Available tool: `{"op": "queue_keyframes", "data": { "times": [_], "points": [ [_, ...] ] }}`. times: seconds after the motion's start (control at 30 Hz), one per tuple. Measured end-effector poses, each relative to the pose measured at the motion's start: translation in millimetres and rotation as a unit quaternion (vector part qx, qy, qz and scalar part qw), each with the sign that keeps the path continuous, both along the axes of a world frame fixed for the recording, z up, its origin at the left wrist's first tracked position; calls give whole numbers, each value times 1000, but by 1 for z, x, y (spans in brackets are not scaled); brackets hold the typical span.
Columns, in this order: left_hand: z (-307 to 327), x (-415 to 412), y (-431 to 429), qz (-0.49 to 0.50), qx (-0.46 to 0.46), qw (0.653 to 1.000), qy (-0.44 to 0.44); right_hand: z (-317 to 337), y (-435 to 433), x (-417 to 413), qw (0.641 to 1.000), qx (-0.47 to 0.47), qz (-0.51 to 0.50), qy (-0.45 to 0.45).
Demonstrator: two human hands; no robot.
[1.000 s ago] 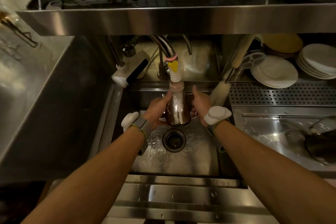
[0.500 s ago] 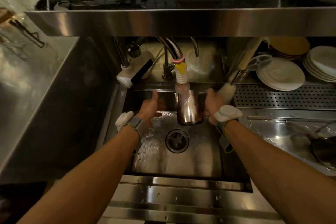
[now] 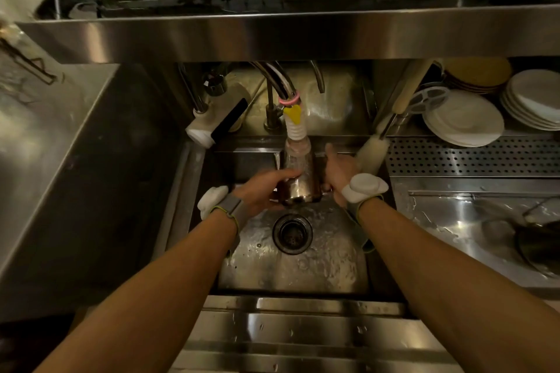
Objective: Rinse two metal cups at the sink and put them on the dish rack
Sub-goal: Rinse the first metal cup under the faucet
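Under the white ribbed faucet nozzle (image 3: 295, 130), over the steel sink (image 3: 303, 278), the shiny metal cup (image 3: 301, 182) is gripped by the left hand (image 3: 263, 192) low down and the right hand (image 3: 339, 171) on its right side. The wet steel could slip and drop towards the drain (image 3: 292, 233). Half a second ago, the left hand was off the cup.

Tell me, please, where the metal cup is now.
Head view, centre: the metal cup sits under the tap nozzle, over the drain, held by the left hand and right hand.

Left hand (image 3: 261, 192) back on cup (image 3: 304, 183).
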State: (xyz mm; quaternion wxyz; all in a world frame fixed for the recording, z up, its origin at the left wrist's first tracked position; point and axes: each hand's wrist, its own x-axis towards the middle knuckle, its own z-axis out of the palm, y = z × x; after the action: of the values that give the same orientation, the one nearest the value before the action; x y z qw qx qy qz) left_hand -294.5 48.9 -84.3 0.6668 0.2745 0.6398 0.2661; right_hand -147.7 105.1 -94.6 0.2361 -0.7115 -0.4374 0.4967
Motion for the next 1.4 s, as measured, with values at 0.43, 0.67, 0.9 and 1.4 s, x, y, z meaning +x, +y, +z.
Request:
{"op": "queue_keyframes", "data": {
  "times": [0.43, 0.67, 0.9, 1.4],
  "points": [
    [-1, 2, 18, 101, -58, 993, -18, 13, -10, 8, 991, 3, 89, 101],
    [8, 6, 12, 114, -95, 986, -77, 13, -16, 10, 954, 49, 287, 73],
    [7, 1, 5, 37, -131, 991, -10, 9, -17, 1, 936, 156, 310, -53],
    [10, -38, -8, 20, -32, 983, 182, 11, -18, -7, 947, 166, 258, -92]
  ]
}}
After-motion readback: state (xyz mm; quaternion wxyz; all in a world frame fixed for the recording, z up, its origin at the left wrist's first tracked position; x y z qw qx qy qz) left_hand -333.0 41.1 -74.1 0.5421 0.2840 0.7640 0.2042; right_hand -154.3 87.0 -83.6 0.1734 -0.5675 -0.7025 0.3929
